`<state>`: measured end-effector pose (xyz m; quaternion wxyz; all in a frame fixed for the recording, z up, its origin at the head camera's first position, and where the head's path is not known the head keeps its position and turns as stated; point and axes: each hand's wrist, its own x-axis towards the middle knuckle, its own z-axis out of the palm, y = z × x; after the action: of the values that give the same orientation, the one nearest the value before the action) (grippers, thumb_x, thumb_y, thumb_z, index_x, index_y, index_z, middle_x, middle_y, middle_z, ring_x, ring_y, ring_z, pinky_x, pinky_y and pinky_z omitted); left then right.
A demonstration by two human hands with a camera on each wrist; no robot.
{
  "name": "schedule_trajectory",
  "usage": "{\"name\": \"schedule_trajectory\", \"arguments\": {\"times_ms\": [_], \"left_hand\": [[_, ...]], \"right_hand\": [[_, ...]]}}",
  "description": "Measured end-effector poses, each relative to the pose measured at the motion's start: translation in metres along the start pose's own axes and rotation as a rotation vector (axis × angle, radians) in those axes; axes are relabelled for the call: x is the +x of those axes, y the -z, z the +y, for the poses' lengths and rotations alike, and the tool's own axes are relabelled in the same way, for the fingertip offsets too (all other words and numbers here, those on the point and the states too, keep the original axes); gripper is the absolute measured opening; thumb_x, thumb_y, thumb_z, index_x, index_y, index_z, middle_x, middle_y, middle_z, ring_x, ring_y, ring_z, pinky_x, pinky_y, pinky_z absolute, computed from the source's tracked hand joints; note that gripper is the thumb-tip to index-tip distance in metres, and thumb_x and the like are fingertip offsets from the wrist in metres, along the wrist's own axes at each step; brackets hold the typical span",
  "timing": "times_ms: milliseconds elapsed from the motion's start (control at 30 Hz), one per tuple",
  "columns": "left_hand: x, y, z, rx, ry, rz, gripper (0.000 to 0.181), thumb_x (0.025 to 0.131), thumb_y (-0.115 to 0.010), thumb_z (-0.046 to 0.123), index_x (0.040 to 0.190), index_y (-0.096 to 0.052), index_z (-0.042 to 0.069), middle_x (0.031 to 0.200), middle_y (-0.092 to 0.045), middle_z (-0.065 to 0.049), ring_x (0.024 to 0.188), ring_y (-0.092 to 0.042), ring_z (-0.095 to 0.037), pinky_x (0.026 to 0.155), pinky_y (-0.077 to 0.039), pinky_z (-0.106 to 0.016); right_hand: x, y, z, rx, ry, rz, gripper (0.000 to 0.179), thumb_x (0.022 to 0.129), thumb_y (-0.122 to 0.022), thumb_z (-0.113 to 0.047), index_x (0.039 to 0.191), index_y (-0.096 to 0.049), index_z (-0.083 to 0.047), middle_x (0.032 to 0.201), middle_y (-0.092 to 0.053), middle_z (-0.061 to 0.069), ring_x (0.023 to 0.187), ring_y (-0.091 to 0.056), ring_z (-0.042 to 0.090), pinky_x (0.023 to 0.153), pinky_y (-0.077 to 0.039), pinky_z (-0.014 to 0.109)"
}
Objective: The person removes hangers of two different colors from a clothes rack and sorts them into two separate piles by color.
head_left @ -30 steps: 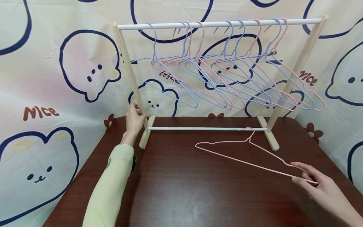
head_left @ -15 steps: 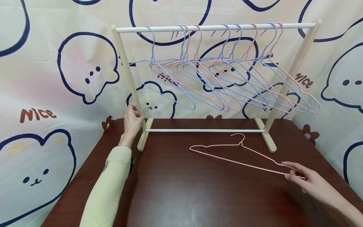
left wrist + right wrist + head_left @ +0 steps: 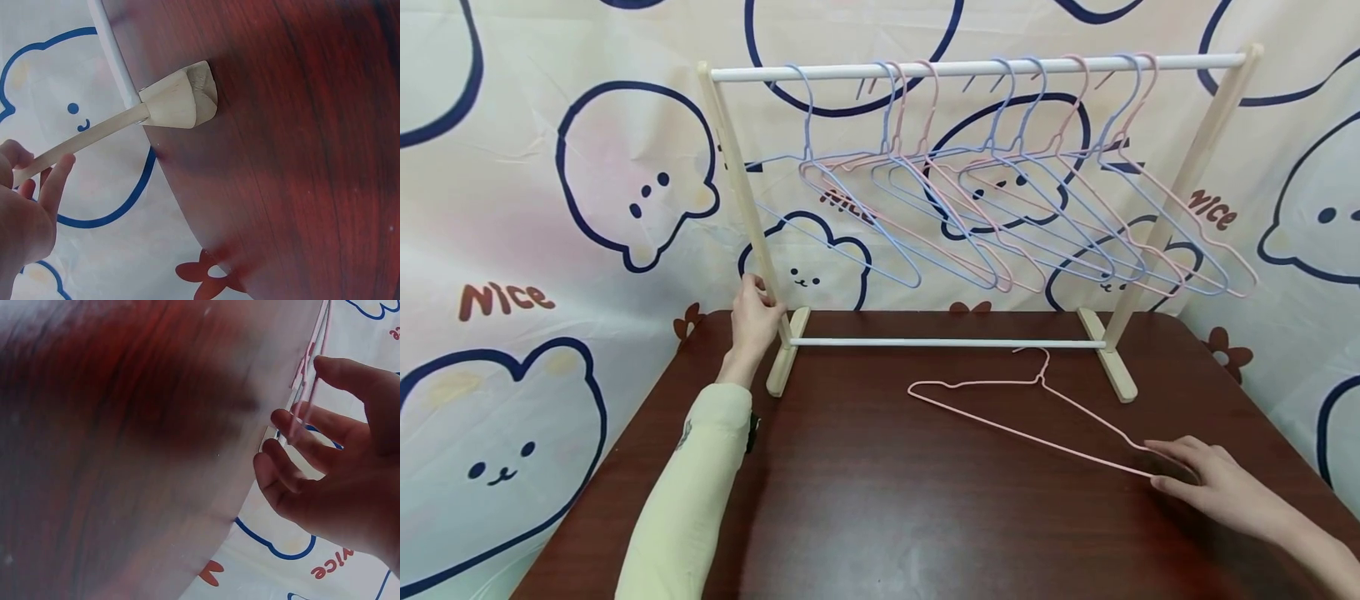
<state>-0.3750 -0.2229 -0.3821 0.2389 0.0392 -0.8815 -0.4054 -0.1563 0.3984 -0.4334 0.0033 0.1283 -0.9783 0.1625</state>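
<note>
At lower right in the head view, we lose part of the pink clothes hanger [image 3: 1037,437] behind the right hand [image 3: 1221,483]; at lower left, the bottom edge crops the sleeve [image 3: 688,492]. In the left wrist view, we find the left hand [image 3: 26,212] cut off by the left edge.

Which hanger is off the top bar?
The pink hanger held by the right hand; the other hangers, pink and blue, all hang from the top bar.

Wears long pale yellow-green left sleeve [image 3: 681,500], ending in plain cuff [image 3: 726,400] | shows small dark-grey mark [image 3: 684,434] near it, too small to make out | has black band-like item [image 3: 753,432] at cuff's inner side, mostly hidden | leaves left hand [image 3: 756,321] and right hand [image 3: 1217,479] bare
</note>
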Motion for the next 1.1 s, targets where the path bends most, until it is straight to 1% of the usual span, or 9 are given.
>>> {"name": "schedule_trajectory", "arguments": {"times_ms": [200,433,533,633,733,867,933,1000,1100], "left_hand": [[0.001,0.001,0.001,-0.002,0.003,-0.005,0.035,0.088,-0.061,0.007,0.118,-0.043,0.002,0.101,-0.062,-0.021,0.091,-0.064,-0.036,0.078,-0.055,-0.049],[0.001,0.001,0.001,0.0,0.006,-0.008,0.035,0.088,-0.061,0.007,0.118,-0.043,0.002,0.101,-0.062,-0.021,0.092,-0.064,-0.037,0.079,-0.054,-0.05],[0.001,0.001,0.001,0.001,0.01,-0.007,0.035,0.088,-0.061,0.008,0.117,-0.043,0.003,0.101,-0.062,-0.021,0.092,-0.064,-0.037,0.08,-0.054,-0.049],[0.001,0.001,0.0,0.0,0.019,-0.008,0.035,0.088,-0.062,0.008,0.118,-0.044,0.003,0.103,-0.063,-0.02,0.094,-0.064,-0.036,0.082,-0.055,-0.05],[0.0,0.002,0.001,-0.004,0.022,-0.006,0.036,0.088,-0.063,0.009,0.119,-0.045,0.003,0.105,-0.063,-0.021,0.097,-0.064,-0.037,0.084,-0.055,-0.051],[0.001,0.003,0.001,-0.019,0.019,-0.006,0.037,0.088,-0.066,0.008,0.119,-0.046,0.002,0.107,-0.063,-0.022,0.099,-0.063,-0.037,0.086,-0.054,-0.052],[0.001,0.003,0.0,-0.024,0.018,-0.011,0.036,0.089,-0.066,0.008,0.118,-0.046,0.002,0.107,-0.062,-0.022,0.099,-0.063,-0.037,0.086,-0.054,-0.052],[0.001,0.003,-0.001,-0.025,0.016,-0.018,0.035,0.089,-0.065,0.009,0.118,-0.047,0.002,0.107,-0.062,-0.021,0.099,-0.063,-0.037,0.085,-0.054,-0.051],[0.001,0.004,-0.002,-0.02,0.011,-0.022,0.033,0.09,-0.063,0.009,0.118,-0.046,0.001,0.106,-0.062,-0.021,0.098,-0.063,-0.036,0.083,-0.054,-0.05]], "right_hand": [[-0.001,0.0,0.005,-0.002,0.048,-0.023,0.046,0.083,-0.078,-0.031,0.121,-0.068,-0.007,0.106,-0.063,-0.002,0.091,-0.054,-0.003,0.07,-0.045,0.021],[-0.001,0.003,0.006,-0.028,0.067,0.01,0.041,0.08,-0.081,-0.027,0.115,-0.071,-0.007,0.105,-0.064,0.0,0.092,-0.056,0.0,0.071,-0.046,0.021],[0.002,0.009,0.003,-0.028,0.026,0.006,0.041,0.082,-0.08,-0.029,0.115,-0.071,-0.007,0.108,-0.066,0.004,0.094,-0.057,0.002,0.072,-0.048,0.02],[0.006,0.016,-0.001,-0.02,-0.007,0.046,0.041,0.083,-0.079,-0.029,0.115,-0.07,-0.005,0.108,-0.067,0.01,0.093,-0.059,0.009,0.07,-0.048,0.023],[0.009,0.024,-0.005,-0.034,-0.002,0.17,0.04,0.082,-0.08,-0.025,0.114,-0.07,-0.003,0.103,-0.067,0.011,0.086,-0.058,0.008,0.065,-0.046,0.023],[0.013,0.037,-0.009,-0.032,0.046,0.381,0.038,0.08,-0.081,-0.016,0.113,-0.068,-0.003,0.096,-0.065,0.01,0.078,-0.047,-0.012,0.062,-0.04,0.013],[0.015,0.045,-0.012,-0.01,0.067,0.461,0.037,0.081,-0.08,-0.011,0.114,-0.067,-0.002,0.094,-0.064,0.01,0.077,-0.042,-0.018,0.063,-0.037,0.01],[0.016,0.054,-0.015,0.016,0.063,0.513,0.037,0.082,-0.078,-0.008,0.116,-0.066,0.0,0.092,-0.062,0.011,0.077,-0.039,-0.022,0.062,-0.037,0.008],[0.02,0.066,-0.019,0.036,0.042,0.585,0.036,0.083,-0.076,-0.006,0.116,-0.065,0.002,0.091,-0.058,0.011,0.077,-0.035,-0.021,0.061,-0.035,0.007]]}}
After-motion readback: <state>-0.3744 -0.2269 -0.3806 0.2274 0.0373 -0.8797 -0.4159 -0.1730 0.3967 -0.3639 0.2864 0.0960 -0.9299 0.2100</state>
